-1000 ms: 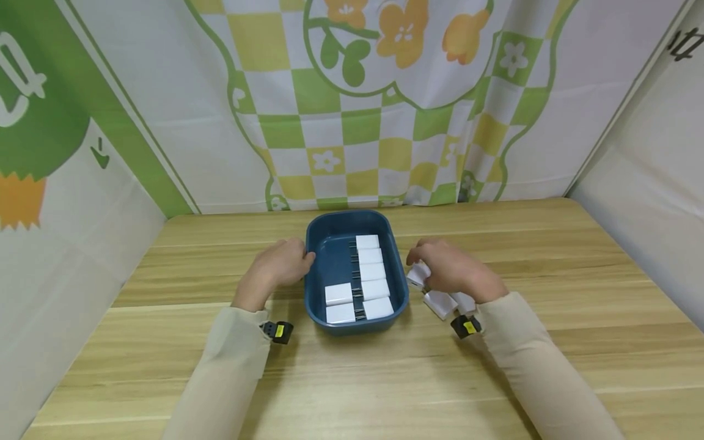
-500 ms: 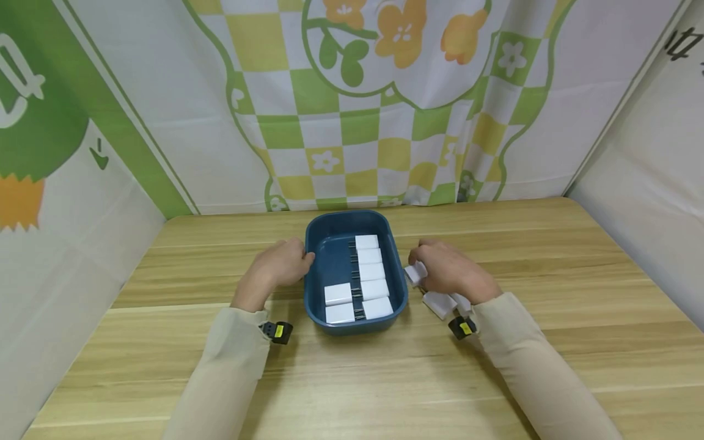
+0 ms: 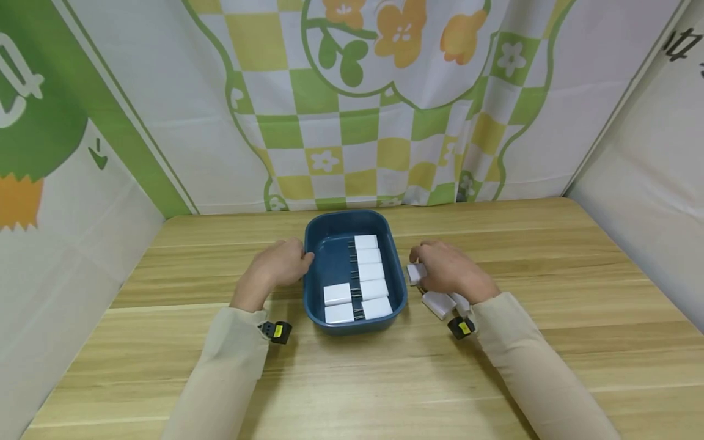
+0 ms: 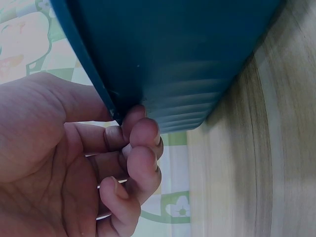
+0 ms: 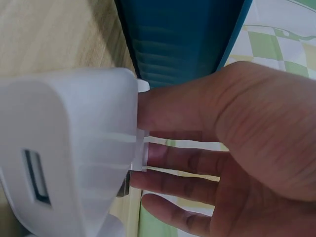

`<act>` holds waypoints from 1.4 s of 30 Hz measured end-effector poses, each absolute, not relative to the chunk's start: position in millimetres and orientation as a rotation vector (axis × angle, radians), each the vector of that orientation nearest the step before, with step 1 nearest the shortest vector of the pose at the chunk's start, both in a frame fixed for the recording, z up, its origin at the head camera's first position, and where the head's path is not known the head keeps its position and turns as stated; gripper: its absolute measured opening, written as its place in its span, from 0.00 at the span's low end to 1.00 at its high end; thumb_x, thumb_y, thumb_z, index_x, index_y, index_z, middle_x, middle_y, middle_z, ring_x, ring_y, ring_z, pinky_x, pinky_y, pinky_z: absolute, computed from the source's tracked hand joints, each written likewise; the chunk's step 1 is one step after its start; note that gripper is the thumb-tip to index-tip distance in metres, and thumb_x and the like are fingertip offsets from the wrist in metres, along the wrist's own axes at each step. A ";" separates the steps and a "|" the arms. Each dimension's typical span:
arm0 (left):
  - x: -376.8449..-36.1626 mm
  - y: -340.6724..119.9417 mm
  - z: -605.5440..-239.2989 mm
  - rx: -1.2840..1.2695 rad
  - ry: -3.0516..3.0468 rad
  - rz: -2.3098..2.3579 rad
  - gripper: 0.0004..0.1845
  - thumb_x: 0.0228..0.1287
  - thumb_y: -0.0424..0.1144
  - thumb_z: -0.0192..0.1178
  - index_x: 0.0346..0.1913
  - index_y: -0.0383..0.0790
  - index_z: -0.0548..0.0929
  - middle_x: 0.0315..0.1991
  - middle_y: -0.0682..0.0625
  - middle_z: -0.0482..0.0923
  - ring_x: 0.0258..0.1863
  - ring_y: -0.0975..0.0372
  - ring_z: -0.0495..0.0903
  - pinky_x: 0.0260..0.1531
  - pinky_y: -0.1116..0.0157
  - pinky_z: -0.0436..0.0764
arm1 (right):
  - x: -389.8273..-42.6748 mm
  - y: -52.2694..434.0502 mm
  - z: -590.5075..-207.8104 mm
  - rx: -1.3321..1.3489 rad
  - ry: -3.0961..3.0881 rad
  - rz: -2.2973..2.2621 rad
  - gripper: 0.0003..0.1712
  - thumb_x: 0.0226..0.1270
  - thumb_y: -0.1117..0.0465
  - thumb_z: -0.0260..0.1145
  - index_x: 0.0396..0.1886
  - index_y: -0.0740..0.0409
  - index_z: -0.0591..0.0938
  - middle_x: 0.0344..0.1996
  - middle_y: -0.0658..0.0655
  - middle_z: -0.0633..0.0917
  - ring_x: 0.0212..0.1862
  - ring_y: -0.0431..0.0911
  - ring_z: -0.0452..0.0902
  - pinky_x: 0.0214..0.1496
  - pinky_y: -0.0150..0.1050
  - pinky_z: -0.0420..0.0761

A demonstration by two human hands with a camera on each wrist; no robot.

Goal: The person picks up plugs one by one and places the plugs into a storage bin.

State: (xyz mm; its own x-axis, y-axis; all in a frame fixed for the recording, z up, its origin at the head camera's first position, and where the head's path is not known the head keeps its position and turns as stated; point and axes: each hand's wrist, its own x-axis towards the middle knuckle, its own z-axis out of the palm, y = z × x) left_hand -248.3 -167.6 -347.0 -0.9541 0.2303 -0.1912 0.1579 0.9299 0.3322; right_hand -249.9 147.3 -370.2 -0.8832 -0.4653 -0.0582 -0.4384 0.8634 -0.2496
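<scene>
At the fingertips of the right hand (image 3: 448, 269), a white charger (image 3: 416, 274) is pinched just outside the nearer side wall of a blue box (image 3: 354, 329); whether charger and wall touch cannot be told. Compared with one second earlier, this charger has turned from a slant to lie squarer to the box, while the hand above it has scarcely moved. The change is best read as an adjustment within the grip rather than a transfer, since the contents of the box are the same: a column of five chargers (image 3: 371, 272) on the side nearer the right grip, and a pair (image 3: 337, 294) facing the column's near end, prongs toward prongs. The held charger is therefore not yet among them. Below the right grip, toward the wrist, two loose chargers (image 3: 438, 304) lie on the wooden table (image 3: 363, 379), one partly hidden. From the right wrist, a charger with a slot-shaped port (image 5: 103, 148) obscures the fingertips; which one it is remains uncertain. Across the box, the left hand (image 3: 280, 263) grips the opposite rim, thumb over the edge and fingers curled against the outer wall, its position unchanged.
</scene>
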 end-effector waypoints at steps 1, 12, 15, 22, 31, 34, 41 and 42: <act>-248.2 -167.6 -347.0 0.294 2.861 0.465 0.22 0.79 0.42 0.48 0.22 0.40 0.75 0.17 0.51 0.68 0.18 0.60 0.69 0.21 0.63 0.68 | -250.1 147.1 -370.5 -0.705 2.917 -0.349 0.25 0.55 0.66 0.76 0.55 0.62 0.83 0.50 0.62 0.83 0.44 0.51 0.78 0.46 0.48 0.80; -247.9 -167.6 -347.5 0.287 2.859 0.479 0.22 0.79 0.42 0.48 0.22 0.40 0.76 0.17 0.51 0.68 0.17 0.61 0.68 0.20 0.65 0.66 | -249.8 146.6 -373.8 -0.736 2.908 -0.325 0.22 0.59 0.67 0.75 0.54 0.62 0.84 0.51 0.61 0.83 0.46 0.52 0.79 0.49 0.50 0.80; -247.2 -167.5 -347.5 0.283 2.858 0.485 0.22 0.79 0.42 0.48 0.22 0.40 0.76 0.16 0.51 0.68 0.17 0.61 0.68 0.19 0.65 0.66 | -249.5 147.4 -372.3 -0.720 2.896 -0.356 0.22 0.59 0.67 0.74 0.54 0.62 0.83 0.50 0.61 0.83 0.44 0.52 0.79 0.45 0.47 0.81; -245.7 -167.0 -346.8 0.290 2.861 0.482 0.23 0.79 0.42 0.48 0.21 0.41 0.75 0.16 0.52 0.67 0.16 0.61 0.67 0.19 0.64 0.66 | -247.9 149.1 -363.6 -0.754 2.910 -0.394 0.22 0.63 0.64 0.73 0.56 0.63 0.82 0.51 0.62 0.82 0.44 0.52 0.79 0.46 0.47 0.80; -245.1 -167.4 -345.6 0.285 2.859 0.491 0.22 0.79 0.41 0.48 0.22 0.40 0.75 0.16 0.51 0.68 0.16 0.61 0.67 0.19 0.64 0.65 | -241.5 146.4 -348.8 -0.769 2.947 -0.448 0.21 0.64 0.62 0.73 0.55 0.63 0.81 0.49 0.59 0.82 0.46 0.52 0.79 0.49 0.50 0.80; -245.4 -167.4 -345.7 0.293 2.862 0.490 0.22 0.79 0.41 0.48 0.21 0.41 0.74 0.16 0.51 0.67 0.16 0.61 0.67 0.19 0.64 0.65 | -238.7 146.1 -343.6 -0.775 2.960 -0.472 0.21 0.64 0.60 0.74 0.55 0.62 0.81 0.47 0.58 0.83 0.47 0.52 0.79 0.50 0.50 0.79; -245.8 -166.9 -345.5 0.299 2.866 0.488 0.23 0.79 0.41 0.49 0.20 0.41 0.74 0.16 0.51 0.68 0.16 0.61 0.68 0.19 0.64 0.66 | -231.5 146.4 -331.0 -0.832 2.986 -0.549 0.23 0.64 0.57 0.75 0.55 0.63 0.81 0.45 0.57 0.84 0.46 0.52 0.79 0.51 0.50 0.78; -245.9 -166.8 -345.5 0.297 2.866 0.489 0.23 0.79 0.41 0.49 0.21 0.41 0.74 0.16 0.51 0.68 0.16 0.61 0.68 0.19 0.64 0.66 | -230.2 146.2 -329.0 -0.838 2.986 -0.561 0.23 0.65 0.57 0.75 0.55 0.63 0.81 0.45 0.57 0.84 0.46 0.52 0.79 0.51 0.50 0.78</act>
State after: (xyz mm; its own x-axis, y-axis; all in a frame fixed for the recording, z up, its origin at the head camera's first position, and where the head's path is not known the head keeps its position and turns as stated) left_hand -245.9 -166.8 -345.5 -0.9557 0.2331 -0.1795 0.1605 0.9244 0.3461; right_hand -230.2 146.2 -329.0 -0.8586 -0.5019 0.1040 -0.5054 0.7952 -0.3349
